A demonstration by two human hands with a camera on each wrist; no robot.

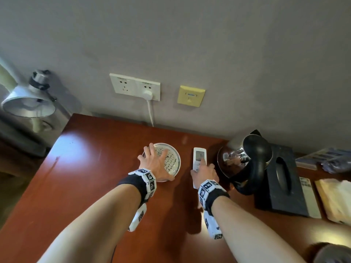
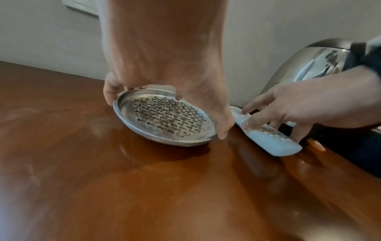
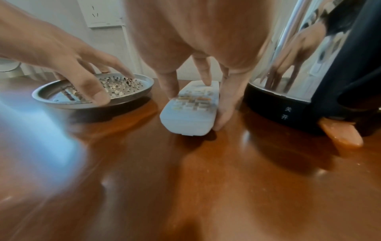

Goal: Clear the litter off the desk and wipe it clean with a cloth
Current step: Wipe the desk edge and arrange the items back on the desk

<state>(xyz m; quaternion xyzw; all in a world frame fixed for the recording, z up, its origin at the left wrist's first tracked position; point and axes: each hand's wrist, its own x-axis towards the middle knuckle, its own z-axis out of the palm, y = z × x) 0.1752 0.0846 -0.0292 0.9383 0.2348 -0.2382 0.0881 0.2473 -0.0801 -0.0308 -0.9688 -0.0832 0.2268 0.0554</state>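
At centre frame, our left hand (image 1: pixel 156 164) spans the spiked metal dish (image 1: pixel 171 162), fingertips hooked round its rim, while our right hand (image 1: pixel 204 172) pinches the white remote (image 1: pixel 198 158) by its sides, presumably to bare the desk (image 1: pixel 91 168) for wiping.

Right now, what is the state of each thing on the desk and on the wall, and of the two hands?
Dish: flat on the desk, left hand grips its rim.
Remote: near end lifted, right hand holds its sides.
Kettle: upright on its base, lid shut.
Plug: in the right socket.
Left socket: free.
Lamp: whether lit, cannot tell.
Tissue box: no tissue showing.
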